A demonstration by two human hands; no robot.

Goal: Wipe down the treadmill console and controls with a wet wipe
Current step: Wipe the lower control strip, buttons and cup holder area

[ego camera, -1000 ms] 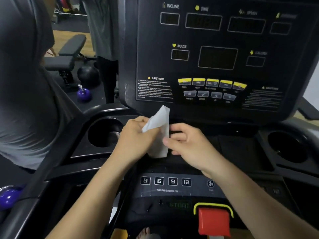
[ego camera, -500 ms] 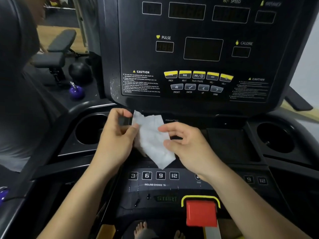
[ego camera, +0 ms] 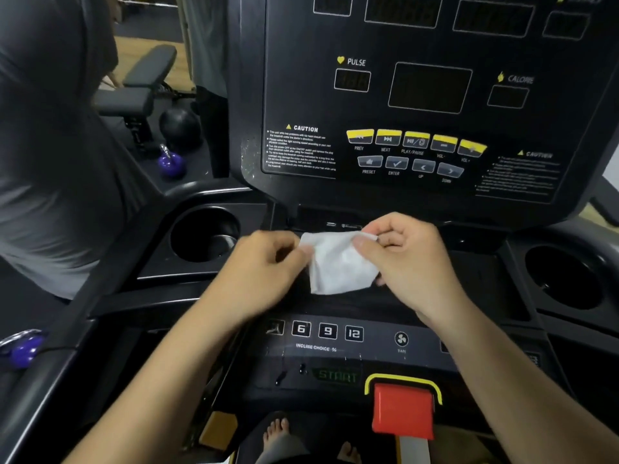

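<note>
A white wet wipe (ego camera: 338,264) is stretched between both hands just below the black treadmill console (ego camera: 418,95). My left hand (ego camera: 264,266) pinches its left edge and my right hand (ego camera: 405,259) pinches its upper right corner. The wipe hangs slack over the dark shelf under the display, above the incline buttons (ego camera: 326,331). The console carries dark display windows, a row of yellow-topped buttons (ego camera: 415,140) and grey buttons (ego camera: 410,165) beneath. A red stop key (ego camera: 403,410) sits at the bottom.
Cup holders sit left (ego camera: 204,234) and right (ego camera: 566,279) of the shelf. A person in a grey shirt (ego camera: 50,145) stands close on the left. Behind are a bench (ego camera: 140,82), a black ball (ego camera: 179,125) and a purple kettlebell (ego camera: 171,164). My bare feet (ego camera: 278,430) show below.
The wipe went from a folded strip to an opened sheet. My hands have pulled apart, spreading it sideways, and the view has tilted down.
</note>
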